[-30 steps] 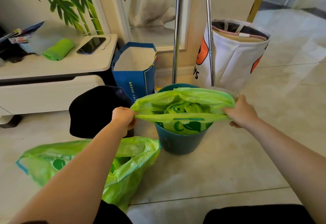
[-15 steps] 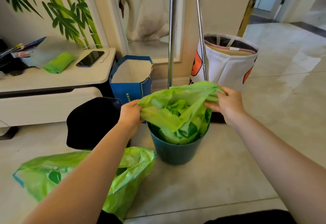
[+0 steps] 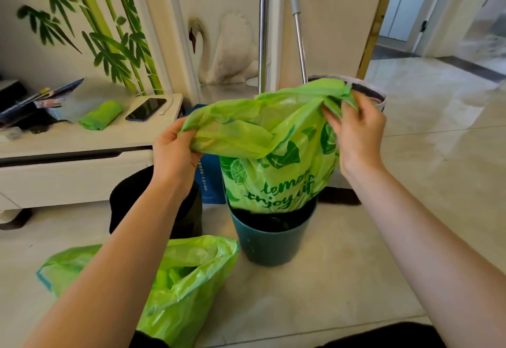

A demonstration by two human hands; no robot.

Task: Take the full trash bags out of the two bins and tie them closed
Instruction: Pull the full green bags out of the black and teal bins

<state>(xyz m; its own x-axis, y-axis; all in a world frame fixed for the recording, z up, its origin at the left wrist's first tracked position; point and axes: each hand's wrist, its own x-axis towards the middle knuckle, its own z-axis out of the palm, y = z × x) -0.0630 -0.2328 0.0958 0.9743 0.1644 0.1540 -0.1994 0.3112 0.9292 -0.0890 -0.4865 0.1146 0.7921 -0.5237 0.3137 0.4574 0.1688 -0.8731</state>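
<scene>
Green trash bag (image 3: 276, 161), printed with lemon slices and dark green lettering, hung partly lifted out of the teal bin (image 3: 269, 241) in the head view, its lower part at the bin's rim and its mouth raised above. The left hand (image 3: 175, 153) pinched the near left edge of the bag's mouth, thumb and fingers clamped on the plastic. The right hand (image 3: 356, 134) gripped the right edge, fingers curled round a bunched fold of the film near the top. Both hands held the mouth spread between them, well apart from each other.

The teal bin stood on the pale tiled floor (image 3: 410, 210) in the middle of the scene. To its left and touching nothing of it sat a black bin (image 3: 128, 199), partly hidden by the left forearm. On the near left floor lay a second green bag (image 3: 191, 279), slumped on its side with its mouth open and untied.

Farther left, a white low cabinet (image 3: 68, 172) carried a phone (image 3: 146, 109) and a roll of green bags (image 3: 101, 114). Behind the raised bag stood two metal poles (image 3: 263, 32) against a wall painted with a swan (image 3: 227, 51) and bamboo (image 3: 109, 40). A blue paper bag (image 3: 210, 180) showed just left of the teal bin, and a white fabric basket (image 3: 380, 101) peeked out behind the right hand.
</scene>
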